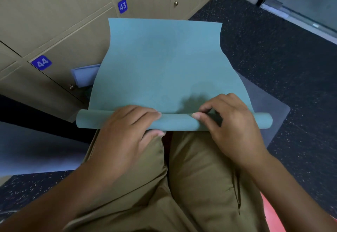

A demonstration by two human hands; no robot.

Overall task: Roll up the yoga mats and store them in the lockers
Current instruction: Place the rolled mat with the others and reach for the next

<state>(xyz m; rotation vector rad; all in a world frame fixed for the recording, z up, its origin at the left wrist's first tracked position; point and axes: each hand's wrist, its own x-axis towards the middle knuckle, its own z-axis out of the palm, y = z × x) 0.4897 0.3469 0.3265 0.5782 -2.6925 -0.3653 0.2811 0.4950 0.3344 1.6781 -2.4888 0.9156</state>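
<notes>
Thin teal foam yoga mat (pixel 160 63) on the floor, near end already a slim roll. Left hand (pixel 125 133) and right hand (pixel 235 124) curled over that roll, grip snug — best kept tight, pushed evenly away from both grips, edges aligned.

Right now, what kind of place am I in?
Probably a gym or yoga studio locker area: numbered lockers along the wall, speckled dark flooring, and a green yoga mat half rolled under both hands.
</notes>
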